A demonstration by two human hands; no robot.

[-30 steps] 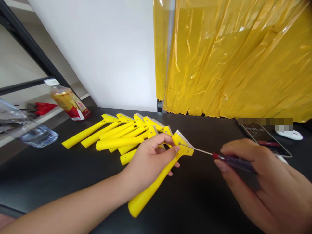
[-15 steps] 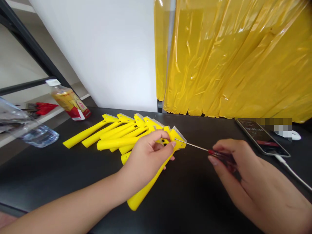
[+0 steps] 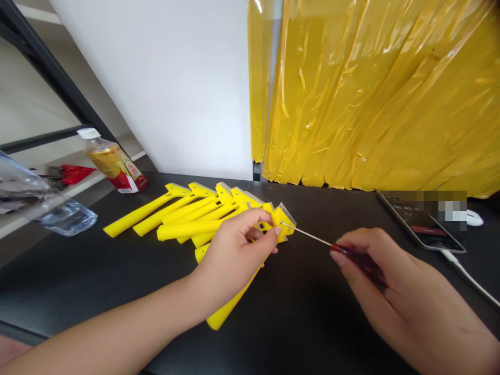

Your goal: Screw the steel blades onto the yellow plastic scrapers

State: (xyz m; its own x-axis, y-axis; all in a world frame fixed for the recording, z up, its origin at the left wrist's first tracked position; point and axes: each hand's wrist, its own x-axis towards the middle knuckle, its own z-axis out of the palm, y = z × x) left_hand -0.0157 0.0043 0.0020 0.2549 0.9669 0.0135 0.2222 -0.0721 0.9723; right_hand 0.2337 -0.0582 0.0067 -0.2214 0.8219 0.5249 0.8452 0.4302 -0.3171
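Note:
My left hand (image 3: 238, 247) is closed on a yellow scraper (image 3: 230, 307), gripping it just below its head. The scraper's handle slants down toward me, and a metal blade edges its head. A screwdriver (image 3: 310, 237) is in my right hand (image 3: 386, 281), which wraps round its dark red handle. Its thin shaft reaches left, and the tip meets the scraper head at a small screw or hole. Several more yellow scrapers (image 3: 135, 216) lie overlapping in a row behind and left of my left hand, partly covered by it.
On the black table (image 3: 105, 291), a drink bottle (image 3: 117, 166) and a clear plastic bottle (image 3: 68, 216) stand tilted in view at left. A phone (image 3: 422, 224) with a white cable (image 3: 474, 284) lies at right. Yellow plastic sheeting (image 3: 371, 104) and a white panel (image 3: 167, 88) rise behind.
The held scraper's handle end has shifted slightly up and its head tilts a little differently. My right hand has turned on the screwdriver handle, moving slightly left. The other scrapers look unmoved.

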